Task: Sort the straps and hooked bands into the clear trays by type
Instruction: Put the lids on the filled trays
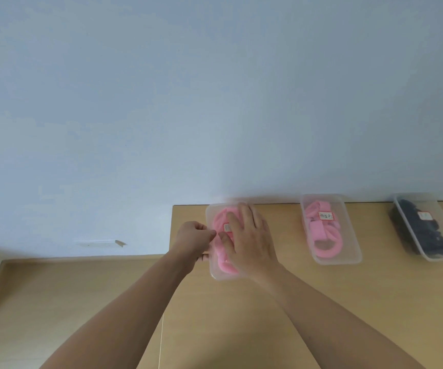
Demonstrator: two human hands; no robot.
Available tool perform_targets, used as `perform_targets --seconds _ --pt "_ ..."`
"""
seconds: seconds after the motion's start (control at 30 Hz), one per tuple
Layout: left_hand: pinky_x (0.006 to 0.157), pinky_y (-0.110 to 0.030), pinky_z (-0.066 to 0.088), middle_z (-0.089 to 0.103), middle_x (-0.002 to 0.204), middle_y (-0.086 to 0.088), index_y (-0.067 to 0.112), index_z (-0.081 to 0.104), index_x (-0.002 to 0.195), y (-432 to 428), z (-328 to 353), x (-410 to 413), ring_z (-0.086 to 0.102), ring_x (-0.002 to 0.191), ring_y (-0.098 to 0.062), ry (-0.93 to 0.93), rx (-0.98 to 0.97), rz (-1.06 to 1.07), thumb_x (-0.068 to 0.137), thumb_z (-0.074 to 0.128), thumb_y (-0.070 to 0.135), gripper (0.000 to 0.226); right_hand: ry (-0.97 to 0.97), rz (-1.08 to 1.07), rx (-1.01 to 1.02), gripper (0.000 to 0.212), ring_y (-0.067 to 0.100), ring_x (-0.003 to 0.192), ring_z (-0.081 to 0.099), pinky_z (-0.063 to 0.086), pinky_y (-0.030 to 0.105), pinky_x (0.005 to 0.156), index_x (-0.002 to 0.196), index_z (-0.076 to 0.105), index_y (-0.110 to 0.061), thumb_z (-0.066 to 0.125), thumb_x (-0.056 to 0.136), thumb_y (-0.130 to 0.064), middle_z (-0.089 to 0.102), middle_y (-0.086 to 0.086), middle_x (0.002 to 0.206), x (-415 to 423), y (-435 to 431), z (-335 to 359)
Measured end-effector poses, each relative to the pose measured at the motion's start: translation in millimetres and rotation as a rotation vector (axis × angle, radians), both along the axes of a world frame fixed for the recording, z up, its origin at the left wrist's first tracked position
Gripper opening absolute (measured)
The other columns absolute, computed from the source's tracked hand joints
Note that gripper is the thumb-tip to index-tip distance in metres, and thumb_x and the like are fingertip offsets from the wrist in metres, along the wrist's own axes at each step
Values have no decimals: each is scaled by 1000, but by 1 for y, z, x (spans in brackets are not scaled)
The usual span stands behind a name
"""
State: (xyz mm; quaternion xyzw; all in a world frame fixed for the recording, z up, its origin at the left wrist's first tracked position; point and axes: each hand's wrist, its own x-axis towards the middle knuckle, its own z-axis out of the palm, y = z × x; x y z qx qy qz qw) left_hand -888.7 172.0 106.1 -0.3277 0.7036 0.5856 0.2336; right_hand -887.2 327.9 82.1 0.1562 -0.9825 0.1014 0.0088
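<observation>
Three clear trays stand in a row along the back of the wooden table. The left tray [213,272] holds pink straps [221,262] and bears a small label. My left hand [192,239] grips that tray's left rim with curled fingers. My right hand [252,241] lies flat on the pink straps inside it, fingers spread, hiding most of them. The middle tray [346,259] holds pink bands [324,242] and a label. The right tray [440,258] holds dark straps [417,235].
The table [268,315] butts against a pale blue wall [215,102]. A lower wooden surface [68,302] lies to the left, beyond the table's left edge near the left tray. A small bracket-like mark [120,243] sits on the wall at the left.
</observation>
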Motion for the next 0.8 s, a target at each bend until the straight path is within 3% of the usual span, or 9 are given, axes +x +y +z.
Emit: perform_targets --seconds 0.07,0.23,0.33,0.37,0.43,0.5,0.6,0.73,0.8 --pt "61 -37 61 71 89 -12 11 57 87 0 0 1 65 69 -22 -10 5 14 96 65 13 12 -34 -18 13 53 40 142 37 37 51 113 138 49 -11 35 99 -44 39 23 152 2 0 -7" --pt "73 -50 65 69 94 -9 10 59 96 1 -3 4 67 74 -24 46 -58 58 93 70 15 12 -83 -34 25 66 38 146 31 32 48 117 151 38 -7 28 98 -46 32 23 158 -1 -3 -11" --pt "99 -34 50 62 132 -3 19 54 136 2 -8 8 62 117 -24 273 -347 -178 92 71 14 48 -117 -35 31 68 35 150 24 29 46 119 154 32 -9 24 98 -48 25 20 162 -2 -5 -10" --pt "110 -28 37 49 151 -1 20 47 148 1 -10 10 48 137 -22 400 -433 -306 92 68 10 61 -132 -39 18 69 35 150 22 28 46 120 154 31 -10 23 98 -49 23 20 162 -2 -5 -10" --pt "123 -34 25 23 168 -3 13 35 158 -1 -17 11 19 157 -23 609 -532 -573 97 56 4 65 -156 -26 -21 69 32 153 15 25 46 121 156 28 -11 19 98 -49 18 17 164 0 -1 -13" --pt "126 -42 23 9 170 -2 9 26 160 -5 -27 11 5 159 -23 643 -559 -736 102 41 9 60 -155 -2 -65 66 26 155 3 20 44 123 158 21 -13 16 100 -46 8 14 167 2 5 -18" --pt "127 -39 20 -4 170 6 15 15 163 -12 -32 10 -3 159 -18 605 -552 -820 107 37 11 61 -157 7 -107 64 21 155 -5 13 42 125 159 16 -16 17 101 -45 2 10 168 6 12 -22" --pt "128 -35 8 -7 166 15 20 15 164 -15 -27 3 -7 159 -23 554 -545 -864 109 38 14 59 -172 8 -66 66 22 155 -7 13 43 124 159 11 -17 14 100 -47 -2 10 168 7 10 -23" --pt "128 -41 11 -5 165 18 22 19 163 -17 -22 6 -9 159 -23 573 -581 -830 109 41 20 58 -180 -3 -88 67 21 154 -9 12 43 124 160 9 -20 12 99 -48 -5 8 168 7 11 -19"
